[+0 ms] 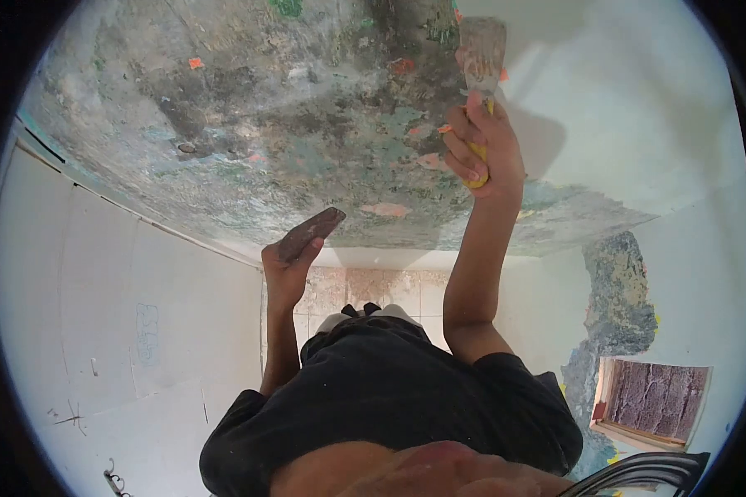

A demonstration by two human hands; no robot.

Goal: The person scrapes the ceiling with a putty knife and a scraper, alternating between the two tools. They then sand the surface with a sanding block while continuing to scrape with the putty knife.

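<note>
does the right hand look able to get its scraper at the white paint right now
Probably yes: the right hand holds the scraper near the edge of the white paint, and nothing visible blocks the way.

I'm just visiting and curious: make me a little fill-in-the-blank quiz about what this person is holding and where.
1. The right hand grips a scraper whose handle is ____.
2. The left hand holds a flat dark piece; the hand nearer the picture's top is the ____ one.
3. Beside the scraper, the wall is smooth and pale on the right but patchy on the ____.

Missing words: yellow; right; left.
</note>
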